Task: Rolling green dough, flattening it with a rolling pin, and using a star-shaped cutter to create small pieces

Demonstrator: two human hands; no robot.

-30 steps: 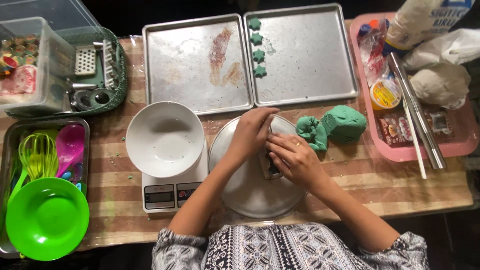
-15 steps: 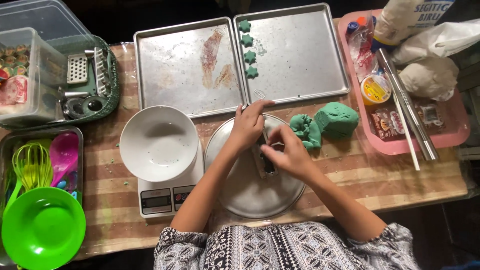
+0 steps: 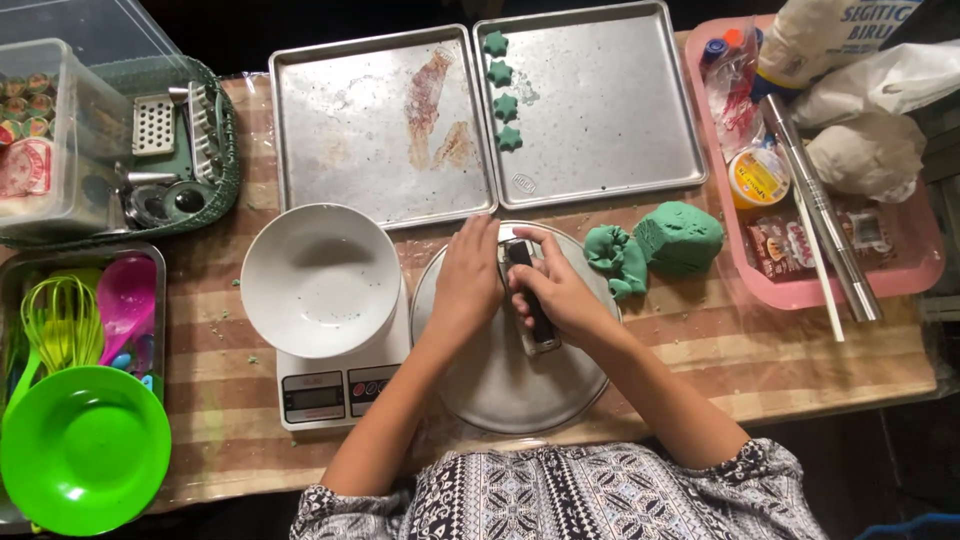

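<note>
Right hand: fingers curled and clamped on a dark, narrow tool that lies on a round metal plate. Tool: long axis runs nearly straight away from the person, far end tipped slightly toward the left near the plate's far rim, near end toward the plate's centre; its exact kind cannot be told, since the fingers cover much of it. Left hand: palm down, fingers together and extended, resting just beside the tool on its left side, fingertips near the tool's far end; it touches or nearly touches the tool, gripping nothing that shows. Plate: sits on the striped tabletop, directly before the person. Left of the plate: white bowl standing on a white kitchen scale. Right of the plate: two lumps of green dough on the tabletop, the smaller one nearest the plate. Beyond the plate: two metal baking trays side by side, the left tray smeared with brown marks, the right tray bearing four small green star shapes in a column along its left edge. Far right: pink tray holding a metal rolling pin and bags. Far left: green plastic bowl, a tub of coloured utensils, a green basket of metal cutters.
</note>
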